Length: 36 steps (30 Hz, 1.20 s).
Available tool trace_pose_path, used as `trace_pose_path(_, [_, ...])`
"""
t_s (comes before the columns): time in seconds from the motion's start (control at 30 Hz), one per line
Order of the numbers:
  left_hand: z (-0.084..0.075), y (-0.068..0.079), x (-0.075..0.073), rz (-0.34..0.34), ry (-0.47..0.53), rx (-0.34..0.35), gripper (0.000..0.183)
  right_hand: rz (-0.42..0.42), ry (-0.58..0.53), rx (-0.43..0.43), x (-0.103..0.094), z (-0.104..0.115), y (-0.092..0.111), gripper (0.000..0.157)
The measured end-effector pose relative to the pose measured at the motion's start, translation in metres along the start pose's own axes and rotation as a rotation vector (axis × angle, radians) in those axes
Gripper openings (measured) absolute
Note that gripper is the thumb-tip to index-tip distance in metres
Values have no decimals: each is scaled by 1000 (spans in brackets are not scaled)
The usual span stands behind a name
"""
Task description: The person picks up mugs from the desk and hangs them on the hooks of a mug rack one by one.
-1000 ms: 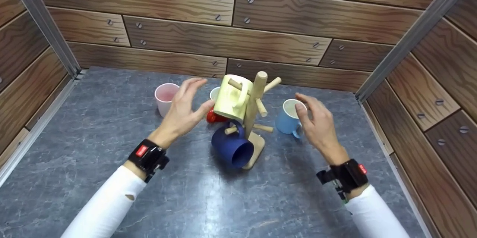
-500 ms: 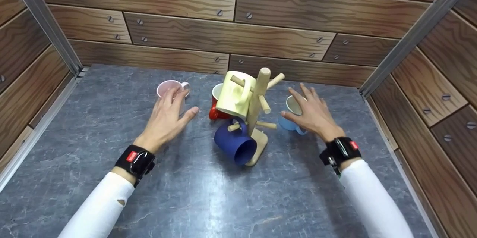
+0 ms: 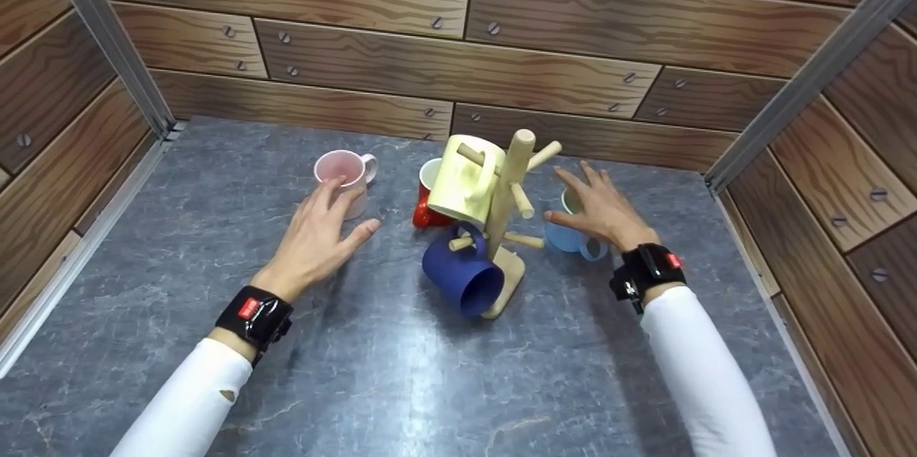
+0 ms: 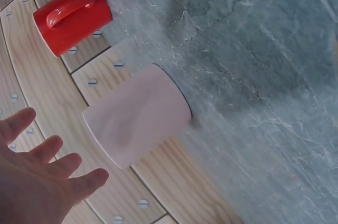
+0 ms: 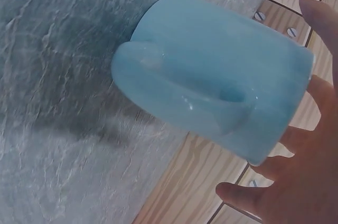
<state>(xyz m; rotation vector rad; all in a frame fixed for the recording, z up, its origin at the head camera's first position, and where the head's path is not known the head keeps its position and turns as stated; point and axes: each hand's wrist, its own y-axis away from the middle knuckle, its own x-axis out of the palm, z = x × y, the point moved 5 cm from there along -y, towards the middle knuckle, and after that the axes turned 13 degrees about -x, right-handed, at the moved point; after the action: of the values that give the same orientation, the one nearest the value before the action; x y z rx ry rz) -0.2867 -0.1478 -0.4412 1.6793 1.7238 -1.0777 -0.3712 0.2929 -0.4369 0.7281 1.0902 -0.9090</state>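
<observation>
My left hand (image 3: 311,238) hovers with spread fingers just on the near side of the pink mug (image 3: 340,169), which stands upright, handle to the right. In the left wrist view a gap shows between those fingers and the pink mug (image 4: 137,115). Over the light blue mug (image 3: 564,236) is my right hand (image 3: 602,206), fingers spread; it hides part of the rim. The right wrist view shows the blue mug (image 5: 211,71) upright with its handle toward the camera, fingers beyond its rim. Whether they touch it I cannot tell. Neither hand grips anything.
Between the hands stands a wooden mug tree (image 3: 510,192). A yellow mug (image 3: 466,181) hangs on an upper peg, a dark blue mug (image 3: 462,271) on a lower one. Behind them a red mug (image 3: 428,210) stands on the grey tabletop (image 3: 372,371). Wood-patterned walls (image 3: 358,63) enclose the table.
My left hand has moved left and down, away from the yellow mug to the pink mug. My right hand has spread its fingers and come over the blue mug. The hanging mugs stay on their pegs.
</observation>
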Motion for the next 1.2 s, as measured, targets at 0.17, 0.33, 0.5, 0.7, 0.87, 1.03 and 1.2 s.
trace_pose_path(0.17, [1,3,2,4,5,-3,72,6,4,-5,3,-3,-3,96])
trace_pose_path(0.33, [-2,3,4,-7,1,23,71,19,9,-5,1,-6,-3,95])
trace_pose_path(0.5, [-3,4,6,-36,5,55,65,42,3,-7,0,-6,-3,83])
trace_pose_path(0.7, [-3,6,4,-44,0,50,65,18,-13,-11,-2,-3,-1,70])
trace_pose_path(0.87, [-8,4,4,-43,1,43,68,-24,-16,41,-7,-9,11,69])
trace_pose_path(1.03, [-11,3,5,-28,11,42,72,-64,-24,76,-12,-9,22,72])
trace_pose_path(1.2, [-13,2,7,-23,18,40,72,-98,-35,79,-17,0,32,76])
